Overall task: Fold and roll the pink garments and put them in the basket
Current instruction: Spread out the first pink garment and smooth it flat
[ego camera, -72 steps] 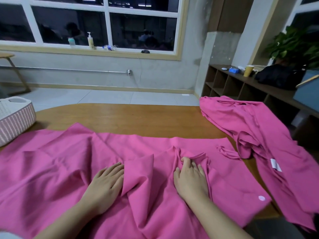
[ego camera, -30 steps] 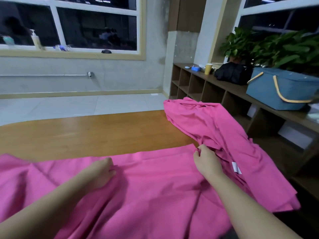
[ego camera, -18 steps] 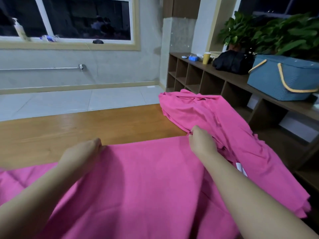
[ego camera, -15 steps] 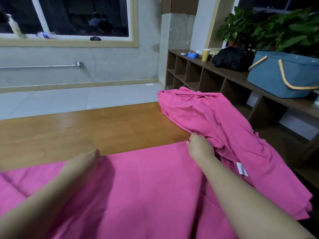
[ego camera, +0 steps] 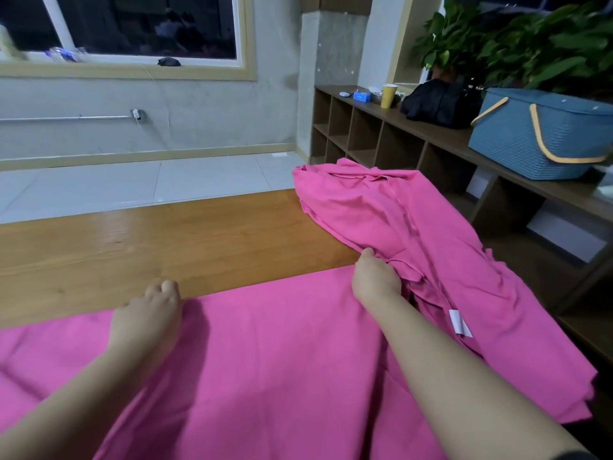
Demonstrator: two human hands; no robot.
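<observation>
The spread pink garment [ego camera: 272, 353] lies flat across the near tabletop [ego camera: 185, 247], and its far edge now runs straight and smooth where a couple of seconds ago it was bunched in folds between the two hands. The left hand [ego camera: 147, 312] has slid to that far edge and sits with its fingers curled over the hem, gripping it as far as I can see. The right hand [ego camera: 376, 277] has moved out to the garment's far right corner and pinches the cloth there, pressed up against the second pink garment [ego camera: 414, 240], which lies heaped just beyond and right of that hand, hanging off the tabletop's end. A white label [ego camera: 460, 323] shows on that heap just right of the right forearm; any print on it is too small to read. Further right of the right hand a wooden shelf unit [ego camera: 391, 144] carries a blue basket [ego camera: 537, 134] with yellow handles, a black bag [ego camera: 438, 104], a yellow cup [ego camera: 388, 95] and leafy plants [ego camera: 517, 48]. Beyond the left hand are pale floor tiles and a dark window [ego camera: 139, 28].
</observation>
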